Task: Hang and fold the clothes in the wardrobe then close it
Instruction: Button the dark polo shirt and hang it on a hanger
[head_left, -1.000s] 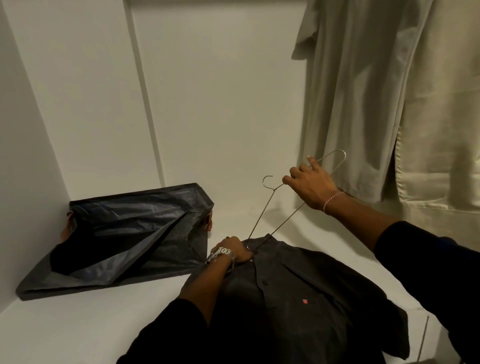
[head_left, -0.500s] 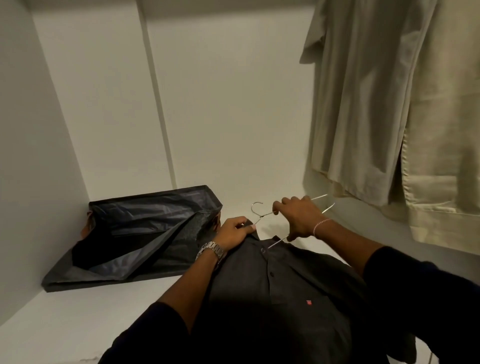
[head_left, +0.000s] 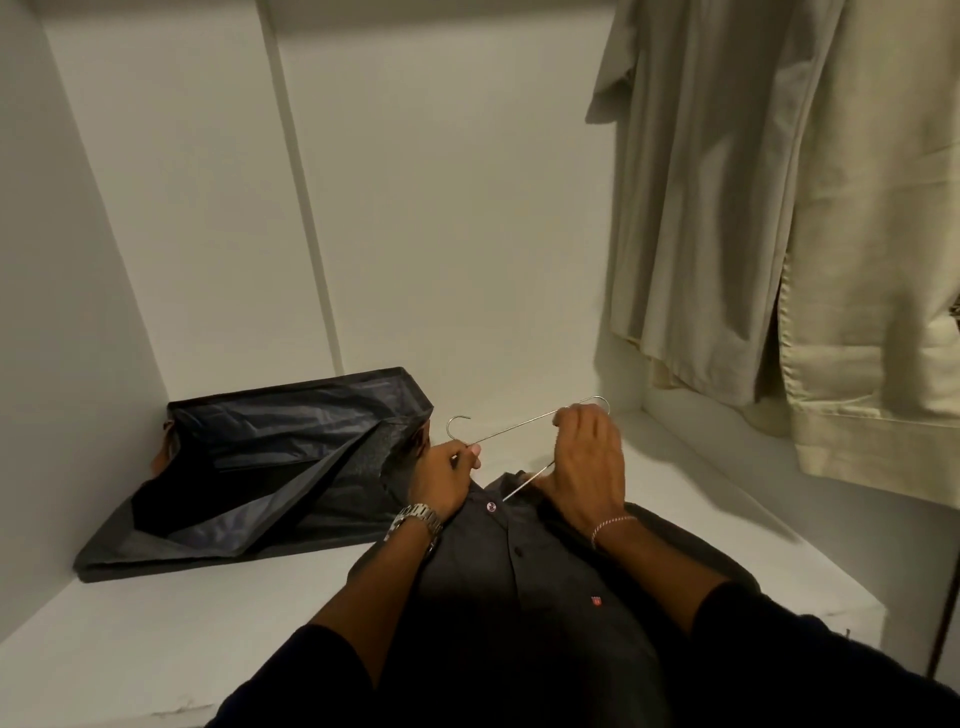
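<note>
The left hand (head_left: 441, 475) pinches the wire hanger (head_left: 519, 428) just below its hook; the right hand (head_left: 587, 467) curls round its far shoulder, both directly above the dark shirt's (head_left: 519, 571) collar; thin springy wire, limp cloth, best gripped at the collar

Your left hand (head_left: 441, 475) pinches the wire hanger (head_left: 524, 426) near its hook, while your right hand (head_left: 587, 462) grips its far end above the collar of the dark shirt (head_left: 519, 582) lying on the wardrobe floor (head_left: 130, 639). A dark fabric bag (head_left: 249, 467) lies to the left; beige garments (head_left: 779, 208) hang at right.
</note>
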